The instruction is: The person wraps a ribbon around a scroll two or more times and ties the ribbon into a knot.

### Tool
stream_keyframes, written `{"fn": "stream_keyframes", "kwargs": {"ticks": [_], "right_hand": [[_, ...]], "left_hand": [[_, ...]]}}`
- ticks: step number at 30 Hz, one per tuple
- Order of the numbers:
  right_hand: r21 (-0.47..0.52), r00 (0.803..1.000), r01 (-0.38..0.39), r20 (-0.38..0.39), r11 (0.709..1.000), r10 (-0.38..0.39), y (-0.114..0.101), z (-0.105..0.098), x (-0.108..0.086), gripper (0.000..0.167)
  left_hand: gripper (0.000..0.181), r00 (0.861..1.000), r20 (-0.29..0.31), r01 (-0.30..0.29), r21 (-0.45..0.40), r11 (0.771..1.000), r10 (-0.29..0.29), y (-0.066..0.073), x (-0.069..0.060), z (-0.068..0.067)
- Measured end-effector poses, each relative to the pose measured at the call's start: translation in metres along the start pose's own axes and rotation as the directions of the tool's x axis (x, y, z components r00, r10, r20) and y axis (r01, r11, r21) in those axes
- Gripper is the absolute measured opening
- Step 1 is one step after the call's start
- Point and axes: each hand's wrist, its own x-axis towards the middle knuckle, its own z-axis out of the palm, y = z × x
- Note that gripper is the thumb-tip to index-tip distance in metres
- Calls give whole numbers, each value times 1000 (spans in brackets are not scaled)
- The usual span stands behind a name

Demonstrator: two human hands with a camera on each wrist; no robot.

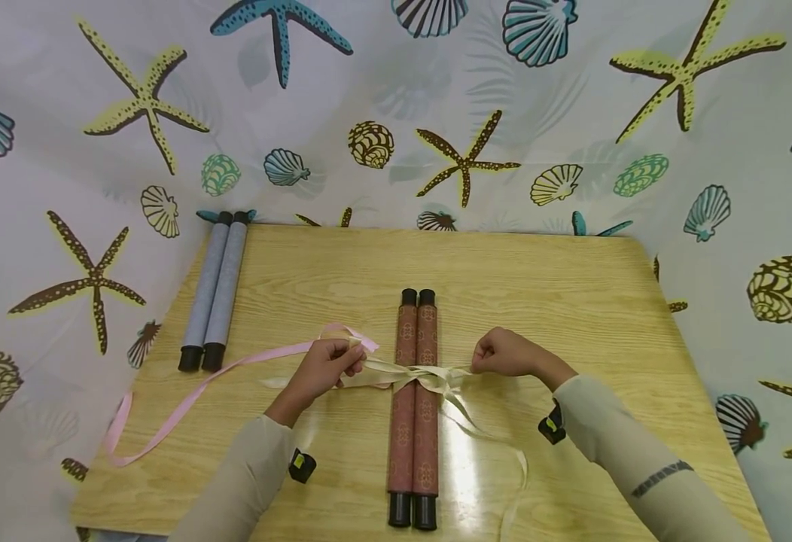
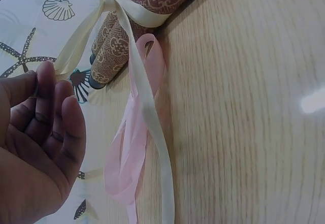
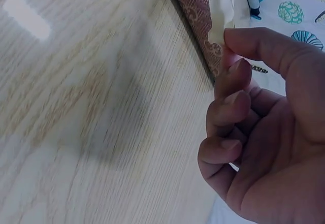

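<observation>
Two red-brown patterned scrolls [image 1: 404, 436] with black end knobs lie side by side, pointing away from me. A cream ribbon [image 1: 426, 373] is looped and knotted round their middle. My left hand [image 1: 324, 365] pinches one part of it between thumb and finger, left of the scrolls; the left wrist view shows that ribbon stretched from the fingertips to the knot. To the right, my right hand [image 1: 507, 352] pinches another part of the cream ribbon close to the scrolls. Loose cream tails hang down at both sides. A pink ribbon [image 2: 127, 148] lies beneath a cream tail.
Two grey-blue scrolls [image 1: 216, 290] with black ends lie at the table's back left. The long pink ribbon runs across the left side of the wooden table [image 1: 538, 278]. A cloth [image 1: 396, 90] printed with shells and starfish hangs behind and around.
</observation>
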Motion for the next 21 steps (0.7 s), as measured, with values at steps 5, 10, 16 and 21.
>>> {"fn": "stream_keyframes", "kwargs": {"ticks": [5,10,16,21], "right_hand": [[-30,1000,-19,-1,999,19,11,-6,-7,15],[-66,999,-41,-3,997,41,22,-10,-15,13],[-121,996,-93,-25,988,91,34,-15,-28,14],[-164,990,-136,-50,977,130,43,-17,-39,17]], "left_hand": [[32,1000,-4,0,-1,1000,0,0,1,-2],[32,1000,4,8,-9,1000,-8,0,6,-3],[32,1000,8,-1,-22,1000,1,0,11,-4],[31,1000,-6,22,-22,1000,-22,1,13,-4]]}}
